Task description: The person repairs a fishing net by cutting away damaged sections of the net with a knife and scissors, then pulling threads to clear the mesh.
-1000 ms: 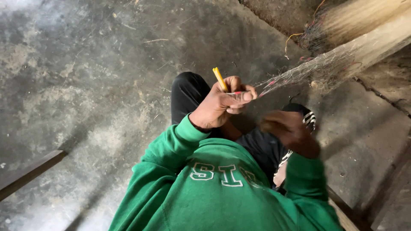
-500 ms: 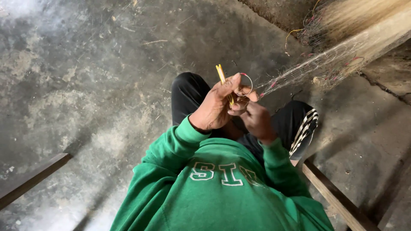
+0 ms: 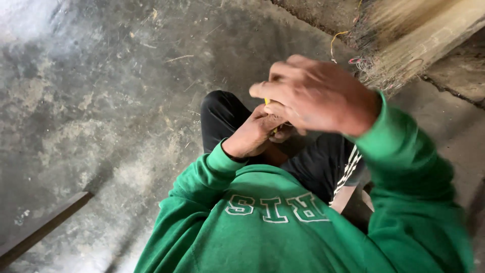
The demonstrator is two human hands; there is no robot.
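Note:
My left hand [image 3: 252,135] is closed over my knee on a thin yellow stick [image 3: 267,101], of which only a short piece shows between the fingers. My right hand [image 3: 316,93] is lifted above it, close to the camera and blurred. Its fingers are curled together and I see nothing in them. A bundle of pale broom fibres [image 3: 404,55] lies at the upper right, its bound end pointing toward my hands, with loops of thin wire [image 3: 356,61] at that end. Both arms are in green sleeves.
I sit on a rough grey concrete floor [image 3: 101,101]. My black trouser leg [image 3: 220,116] sticks out forward. A dark wooden bar [image 3: 45,227] lies at the lower left. A crack and a raised concrete edge [image 3: 454,91] run along the right.
My right hand has come up from beside the left hand toward the camera, and it hides part of the stick. My left hand has stayed on the stick.

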